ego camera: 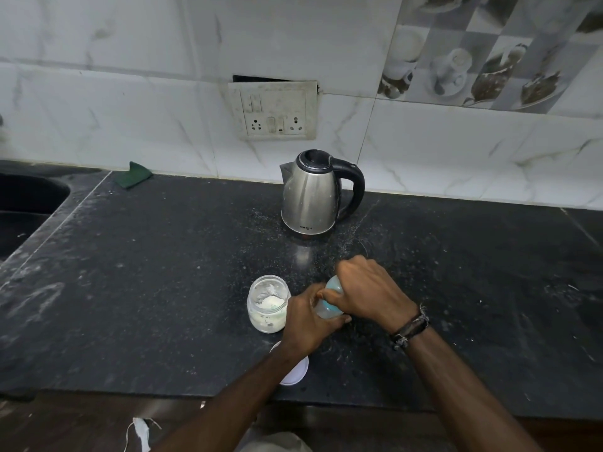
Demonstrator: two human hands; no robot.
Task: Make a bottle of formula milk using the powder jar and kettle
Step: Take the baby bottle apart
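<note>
A clear baby bottle (323, 310) with a pale blue top stands on the black counter (163, 288), mostly hidden by both hands. My left hand (310, 321) wraps around its body from the left. My right hand (365, 288) covers and grips the blue top (334, 284) from above. Just left of the bottle stands an open clear powder jar (268, 303) with white powder inside. Its white lid (295, 370) lies flat near the counter's front edge, partly under my left forearm. A steel kettle (310, 194) with a black lid and handle stands further back, by the wall.
A dark sink (26, 203) is set into the counter at the far left. A green scrub pad (132, 175) leans against the tiled wall. A socket panel (274, 110) is on the wall above the kettle. White powder dust speckles the counter.
</note>
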